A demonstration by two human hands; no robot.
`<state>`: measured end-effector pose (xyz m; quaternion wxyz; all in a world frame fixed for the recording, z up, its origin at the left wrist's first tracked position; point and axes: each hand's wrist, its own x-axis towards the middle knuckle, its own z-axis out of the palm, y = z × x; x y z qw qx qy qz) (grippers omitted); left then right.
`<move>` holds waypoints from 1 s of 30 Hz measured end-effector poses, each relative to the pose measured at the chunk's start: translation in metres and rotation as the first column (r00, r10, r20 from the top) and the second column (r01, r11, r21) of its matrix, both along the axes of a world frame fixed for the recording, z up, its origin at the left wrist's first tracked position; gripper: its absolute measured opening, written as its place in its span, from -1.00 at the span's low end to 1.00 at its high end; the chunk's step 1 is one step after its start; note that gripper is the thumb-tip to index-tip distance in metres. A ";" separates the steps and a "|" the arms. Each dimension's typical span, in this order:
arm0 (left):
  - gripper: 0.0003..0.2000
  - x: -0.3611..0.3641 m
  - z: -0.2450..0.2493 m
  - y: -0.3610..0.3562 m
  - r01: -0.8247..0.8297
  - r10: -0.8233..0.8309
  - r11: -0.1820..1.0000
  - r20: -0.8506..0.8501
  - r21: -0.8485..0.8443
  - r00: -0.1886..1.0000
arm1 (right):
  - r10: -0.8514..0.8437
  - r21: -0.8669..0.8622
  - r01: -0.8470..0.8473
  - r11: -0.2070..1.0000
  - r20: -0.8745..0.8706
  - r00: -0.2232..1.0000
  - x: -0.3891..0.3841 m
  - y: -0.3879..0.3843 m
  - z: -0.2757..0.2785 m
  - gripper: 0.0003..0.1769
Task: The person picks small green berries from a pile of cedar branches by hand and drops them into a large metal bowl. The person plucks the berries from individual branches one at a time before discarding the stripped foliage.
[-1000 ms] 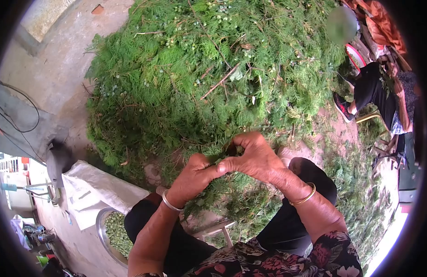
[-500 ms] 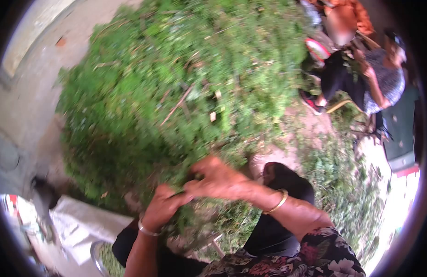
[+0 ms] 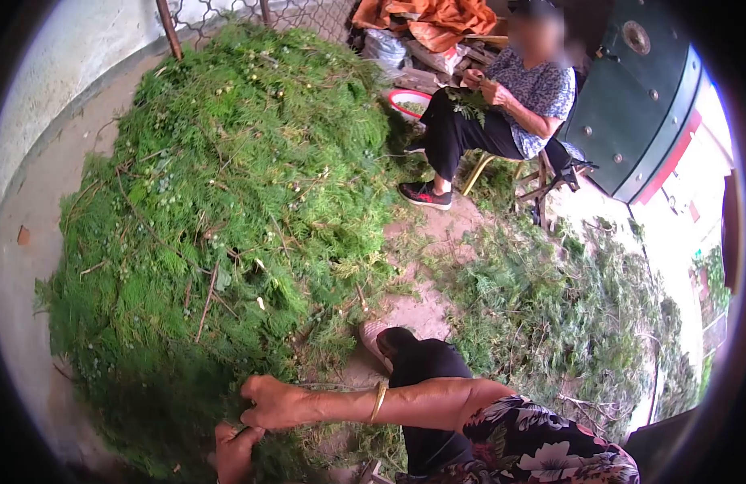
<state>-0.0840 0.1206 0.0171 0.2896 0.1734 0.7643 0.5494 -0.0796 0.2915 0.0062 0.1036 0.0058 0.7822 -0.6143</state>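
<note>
A large heap of green cypress branches (image 3: pixel 260 194), with small pale cones and brown twigs in it, fills the left and middle of the view. At its near edge my right hand (image 3: pixel 272 403), below a gold bangle (image 3: pixel 378 401), is closed with its fingers curled inward. My left hand (image 3: pixel 236 452) is just beneath it, also closed, its fingertips close to the right hand's. Whatever lies between the fingers is hidden by the hands and blends with the dark foliage behind.
Another person (image 3: pixel 518 89) sits on a chair at the upper right, holding a green sprig. A red-rimmed basin (image 3: pixel 409 102) stands beside that person. More cut branches (image 3: pixel 550 298) cover the ground at right. A pale wall (image 3: pixel 58 73) borders the left.
My view has swung, so the heap and the seated person appear farther left. Both hands have shifted down and left in view, staying close together, nearer the heap's front edge.
</note>
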 end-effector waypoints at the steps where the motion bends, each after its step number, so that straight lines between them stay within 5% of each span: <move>1: -0.68 0.002 0.005 0.002 0.006 -0.006 1.000 -0.007 0.005 1.000 | 0.054 -0.074 -0.052 0.996 0.018 0.998 -0.003 0.003 0.003 -0.70; 2: -0.70 0.004 0.009 0.004 -0.008 0.009 0.998 -0.020 0.056 1.000 | 0.049 -0.069 -0.048 0.996 0.011 0.999 -0.003 0.007 0.006 -0.70; 4: -0.71 0.004 0.010 0.004 -0.027 0.032 0.993 -0.044 0.113 0.999 | 0.214 -0.350 -0.154 0.924 0.137 0.967 -0.004 0.013 0.017 -0.74; 7: -0.75 0.003 -0.002 -0.004 -0.145 0.132 0.975 0.089 0.171 0.987 | 0.213 -0.352 -0.199 0.915 0.000 0.977 -0.005 0.008 0.008 -0.81; 12: -0.77 -0.004 -0.029 -0.022 -0.136 0.107 0.986 0.267 0.092 0.958 | 0.255 -0.327 -0.219 0.919 0.070 0.965 -0.002 0.011 0.025 -0.85; 19: -0.75 0.013 0.008 0.000 -0.288 0.245 0.951 0.294 0.111 0.924 | 0.048 -0.472 0.026 0.881 0.144 0.988 -0.002 0.002 0.004 -0.84; 22: -0.73 0.013 0.007 0.004 -0.273 0.227 0.949 0.264 0.155 0.937 | 0.214 -0.543 -0.076 0.836 0.196 0.957 -0.005 0.022 0.020 -0.84; 25: -0.71 0.008 -0.003 0.003 -0.297 0.256 0.942 0.239 0.155 0.937 | 0.116 -0.582 0.048 0.812 0.242 0.963 -0.005 0.018 0.009 -0.79; 30: -0.71 0.001 -0.004 -0.001 -0.215 0.176 0.965 0.235 0.150 0.956 | 0.041 -0.473 0.068 0.878 0.215 0.976 -0.003 0.019 0.003 -0.74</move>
